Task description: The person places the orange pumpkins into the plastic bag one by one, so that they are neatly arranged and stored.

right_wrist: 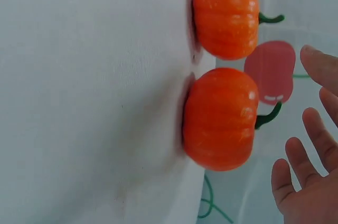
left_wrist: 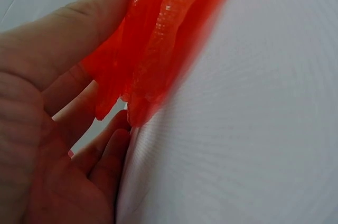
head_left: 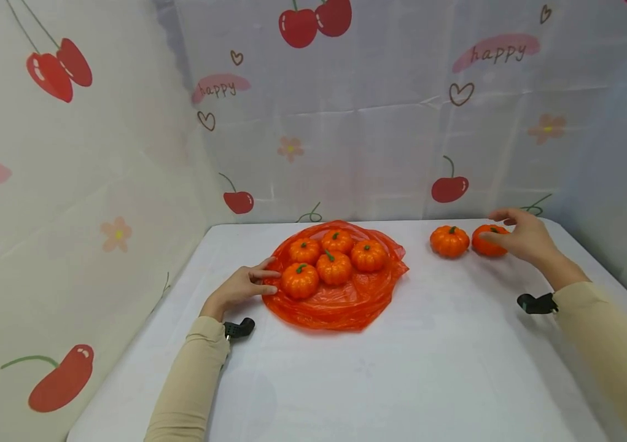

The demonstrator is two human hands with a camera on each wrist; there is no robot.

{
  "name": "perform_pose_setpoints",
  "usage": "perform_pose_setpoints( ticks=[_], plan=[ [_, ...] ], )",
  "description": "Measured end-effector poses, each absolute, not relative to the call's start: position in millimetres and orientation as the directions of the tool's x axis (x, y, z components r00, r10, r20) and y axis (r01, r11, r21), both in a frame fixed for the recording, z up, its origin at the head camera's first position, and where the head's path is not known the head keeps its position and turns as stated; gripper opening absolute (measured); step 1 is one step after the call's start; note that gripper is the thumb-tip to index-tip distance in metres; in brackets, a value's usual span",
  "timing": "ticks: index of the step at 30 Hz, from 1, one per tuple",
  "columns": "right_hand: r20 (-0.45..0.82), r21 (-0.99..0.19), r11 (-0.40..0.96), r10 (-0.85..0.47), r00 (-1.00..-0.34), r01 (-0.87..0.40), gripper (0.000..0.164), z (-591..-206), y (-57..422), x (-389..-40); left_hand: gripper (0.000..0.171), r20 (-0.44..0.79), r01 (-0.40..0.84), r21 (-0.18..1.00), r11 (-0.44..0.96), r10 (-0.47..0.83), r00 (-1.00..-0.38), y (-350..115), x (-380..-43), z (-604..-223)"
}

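Observation:
A red plastic bag point(head_left: 346, 310) lies spread on the table with several small orange pumpkins point(head_left: 300, 282) on it. At the bag's left edge is my left hand point(head_left: 238, 286); in the left wrist view its thumb point(left_wrist: 79, 31) lies over the gathered plastic point(left_wrist: 153, 39) and fingers pass behind it. To the far right, my right hand point(head_left: 531, 238) hovers over a pumpkin point(head_left: 488, 243) with fingers spread. The right wrist view shows a gap between the fingers point(right_wrist: 303, 160) and that pumpkin point(right_wrist: 221, 121). Just left of it sits another pumpkin point(head_left: 449, 242).
The table point(head_left: 401, 374) has a white cover. Printed sheets hang as walls behind point(head_left: 368, 147) and at the left point(head_left: 142, 141), with another at the right. A black device is strapped to each wrist, at the left point(head_left: 239, 328) and right point(head_left: 537, 304).

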State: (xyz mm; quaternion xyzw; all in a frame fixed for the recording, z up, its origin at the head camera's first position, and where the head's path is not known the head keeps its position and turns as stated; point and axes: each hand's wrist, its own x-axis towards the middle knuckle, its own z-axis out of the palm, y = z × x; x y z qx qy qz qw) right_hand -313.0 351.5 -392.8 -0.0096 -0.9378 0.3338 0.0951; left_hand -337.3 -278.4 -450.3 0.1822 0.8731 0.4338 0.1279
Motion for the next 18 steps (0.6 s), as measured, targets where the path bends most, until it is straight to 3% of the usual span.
perform_pose_setpoints(
  ticks=[12, 18],
  plan=[
    [0.031, -0.731, 0.680, 0.112, -0.993, 0.054, 0.091, -407, 374, -332, 0.045, -0.053, 0.215, 0.814, 0.540, 0.437, -0.898, -277, -337, -449],
    [-0.044, -0.759, 0.641, 0.129, -0.991, 0.117, 0.092, -419, 382, -339, 0.045, -0.059, 0.205, 0.818, 0.538, 0.432, -0.900, -278, -336, -450]
  ],
)
